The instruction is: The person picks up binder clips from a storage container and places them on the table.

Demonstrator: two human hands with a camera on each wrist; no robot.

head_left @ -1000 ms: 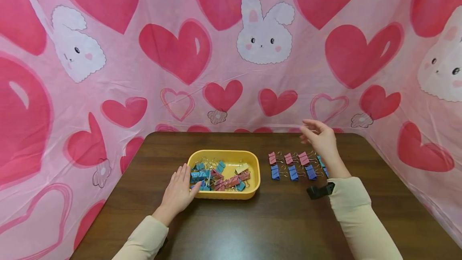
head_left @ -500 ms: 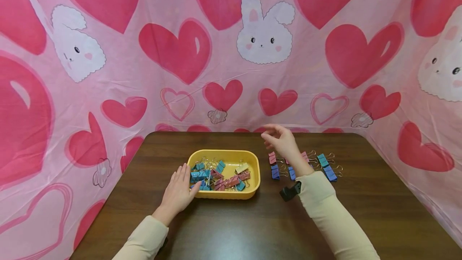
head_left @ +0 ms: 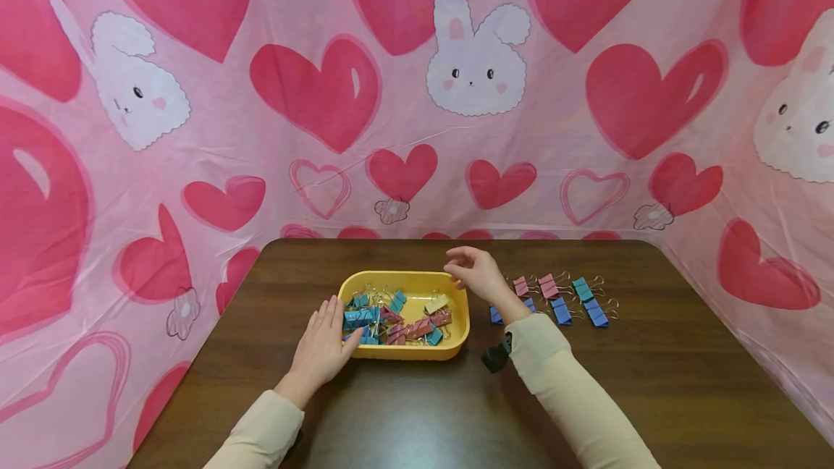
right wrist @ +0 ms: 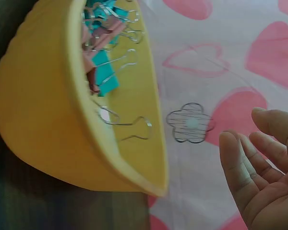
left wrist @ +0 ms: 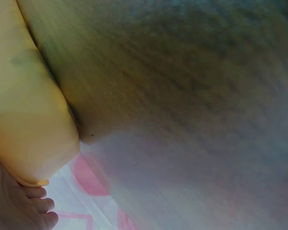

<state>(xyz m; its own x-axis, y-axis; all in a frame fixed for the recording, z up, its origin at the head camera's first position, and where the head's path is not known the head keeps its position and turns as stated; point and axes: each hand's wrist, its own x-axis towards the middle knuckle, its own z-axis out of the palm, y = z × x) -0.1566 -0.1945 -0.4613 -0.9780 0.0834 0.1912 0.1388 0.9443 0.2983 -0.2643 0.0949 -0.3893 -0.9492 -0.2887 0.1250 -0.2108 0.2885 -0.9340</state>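
A yellow plastic bin (head_left: 407, 354) holds a jumble of binder clips (head_left: 418, 328) in teal, blue and pink, plus one pale yellow binder clip (head_left: 436, 303). My left hand (head_left: 319, 344) rests along the bin's left end, fingers straight and thumb over the near rim. In the left wrist view, the left fingertips (left wrist: 44, 205) show past the bin wall (left wrist: 33, 110). Above the bin's right rim hovers my right hand (head_left: 478, 273), loosely bent and holding nothing. The right wrist view has this hand (right wrist: 264, 172) apart from the bin (right wrist: 33, 110), thumb and fingers separated.
Right of the bin, binder clips lie in two rows on the brown table (head_left: 417, 411): pink clips (head_left: 549, 286) and a teal clip (head_left: 582, 289) behind, blue clips (head_left: 596, 313) in front. My right forearm partly covers them. A pink heart-patterned cloth (head_left: 404, 121) surrounds the table.
My right hand has moved left from above the right end of the clip rows to the bin's right rim, lowering lately. The teal and end blue clips are uncovered. The left hand stays put.
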